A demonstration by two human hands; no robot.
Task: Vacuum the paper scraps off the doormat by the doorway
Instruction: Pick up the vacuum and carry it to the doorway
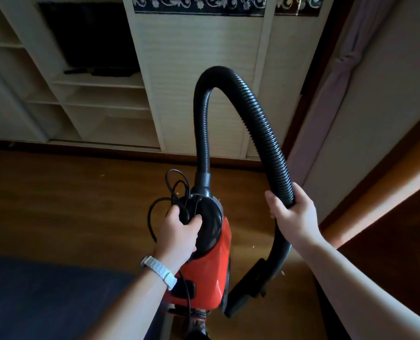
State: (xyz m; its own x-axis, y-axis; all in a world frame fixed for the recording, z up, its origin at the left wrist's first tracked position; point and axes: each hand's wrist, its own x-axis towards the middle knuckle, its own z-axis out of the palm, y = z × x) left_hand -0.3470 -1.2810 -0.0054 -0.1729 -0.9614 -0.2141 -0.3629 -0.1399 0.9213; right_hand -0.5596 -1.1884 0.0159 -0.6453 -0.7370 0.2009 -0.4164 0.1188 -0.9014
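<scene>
Your left hand [179, 231] clamps red canister vacuum [211, 273] handle plus loose cord [169, 190], carrying it. Right hand [292, 212] wraps corrugated hose [260, 133], keeping nozzle [248, 288] off floor. Doormat, scraps: not visible.

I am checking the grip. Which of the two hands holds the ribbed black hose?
The right hand: it wraps around the ribbed black hose. The left hand, with the white wristband, grips the red vacuum cleaner instead.
</scene>
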